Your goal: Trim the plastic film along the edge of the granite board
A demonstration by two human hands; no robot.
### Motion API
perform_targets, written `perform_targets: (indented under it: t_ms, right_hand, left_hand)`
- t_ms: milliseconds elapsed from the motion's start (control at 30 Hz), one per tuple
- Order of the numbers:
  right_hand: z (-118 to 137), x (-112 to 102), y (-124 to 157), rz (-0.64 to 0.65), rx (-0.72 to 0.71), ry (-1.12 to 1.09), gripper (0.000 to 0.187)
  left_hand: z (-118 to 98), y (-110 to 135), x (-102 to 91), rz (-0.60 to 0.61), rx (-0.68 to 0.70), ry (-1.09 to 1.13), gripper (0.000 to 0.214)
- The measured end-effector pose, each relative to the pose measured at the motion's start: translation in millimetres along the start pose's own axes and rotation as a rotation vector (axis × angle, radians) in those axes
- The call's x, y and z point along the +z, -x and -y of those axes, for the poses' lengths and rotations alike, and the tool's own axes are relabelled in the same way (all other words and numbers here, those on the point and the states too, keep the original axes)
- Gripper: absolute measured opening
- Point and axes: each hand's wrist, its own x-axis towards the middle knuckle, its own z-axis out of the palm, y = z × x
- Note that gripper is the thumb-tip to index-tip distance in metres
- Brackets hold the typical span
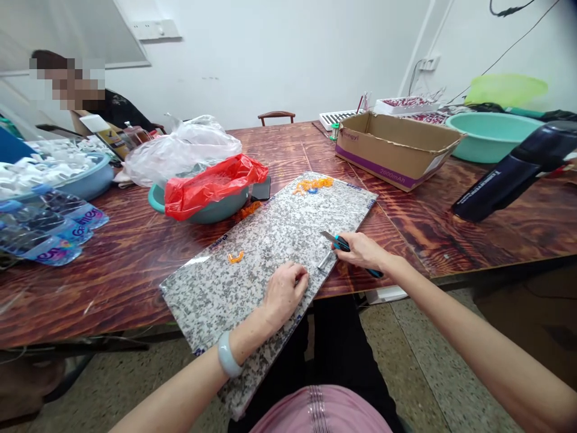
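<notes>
A speckled grey granite slab (216, 300) lies tilted across the table edge, its near end over my lap. My left hand (285, 293) rests on the slab with curled fingers, and I cannot tell if they pinch anything. A jade bangle (224, 356) circles that wrist. My right hand (358, 250) is shut on blue-handled scissors (343, 243), whose blades reach the slab's edge. A small orange piece (235, 257) lies left of my hands, and a heap of orange pieces (312, 185) sits at the slab's far end.
The slab lies on a dark wooden table (135, 267). Behind it stand a teal bowl under a red plastic bag (211, 186), a white plastic bag (184, 150), a cardboard box (396, 147), a green basin (489, 135) and a dark bottle (514, 171). A person (119, 111) sits far left.
</notes>
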Motion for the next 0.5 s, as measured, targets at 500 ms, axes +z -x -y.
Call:
perform_targets:
  t_ms: [500]
  right_hand:
    - [-25, -15, -2, 0.051, 0.016, 0.170, 0.017]
  left_hand:
    - [-2, 5, 5.6, -0.033, -0.063, 0.106, 0.017]
